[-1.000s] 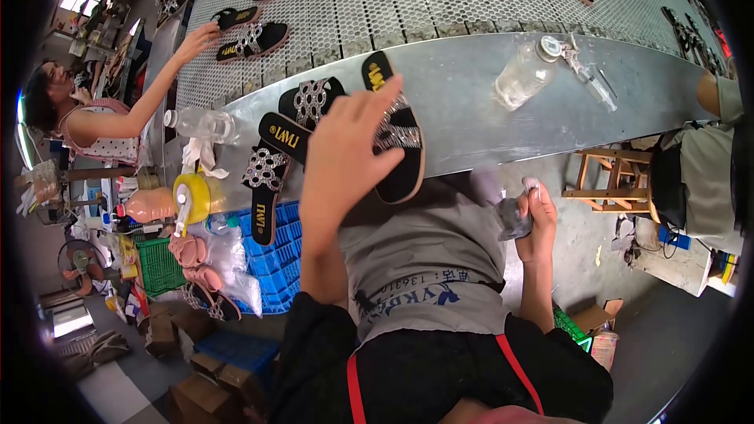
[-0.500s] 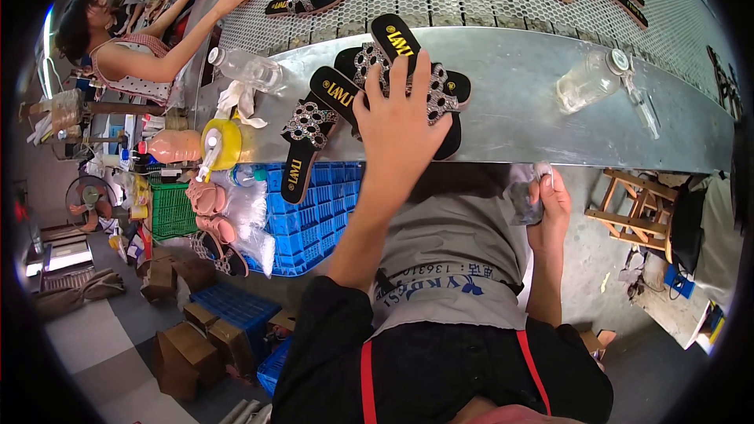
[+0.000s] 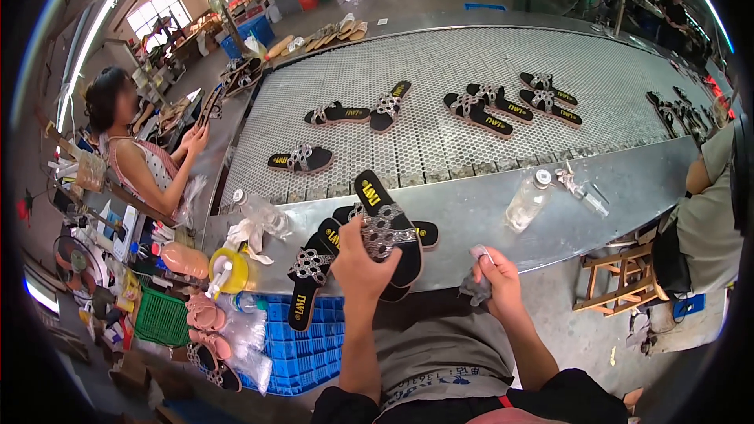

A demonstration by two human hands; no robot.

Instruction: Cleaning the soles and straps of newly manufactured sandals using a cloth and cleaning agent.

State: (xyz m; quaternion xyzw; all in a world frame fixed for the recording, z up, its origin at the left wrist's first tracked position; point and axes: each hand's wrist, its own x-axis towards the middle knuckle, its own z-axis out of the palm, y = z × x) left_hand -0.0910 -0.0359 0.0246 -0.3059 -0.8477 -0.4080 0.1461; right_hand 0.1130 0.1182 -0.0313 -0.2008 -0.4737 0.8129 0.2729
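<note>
My left hand (image 3: 363, 265) is closed round a black slide sandal (image 3: 405, 255) with a rhinestone strap, at the near edge of the metal table. Other black sandals lie under and beside it; one sandal (image 3: 308, 283) sticks out over the edge to the left. Part of this pile is hidden by the hand and the held sandal. My right hand (image 3: 503, 283), off the table edge to the right, pinches a crumpled grey cloth (image 3: 476, 289) between thumb and fingers.
A mesh conveyor (image 3: 353, 159) beyond carries several similar sandals. On the metal ledge stand a clear bottle (image 3: 528, 202) and another bottle (image 3: 263, 213). Below left are a yellow container (image 3: 229, 271) and a blue crate (image 3: 302, 357). At left a co-worker (image 3: 149, 157) handles sandals.
The view has tilted up, showing more of the conveyor and room. My left hand has closed on a sandal from the pile. The right hand with the cloth has come nearer the pile.
</note>
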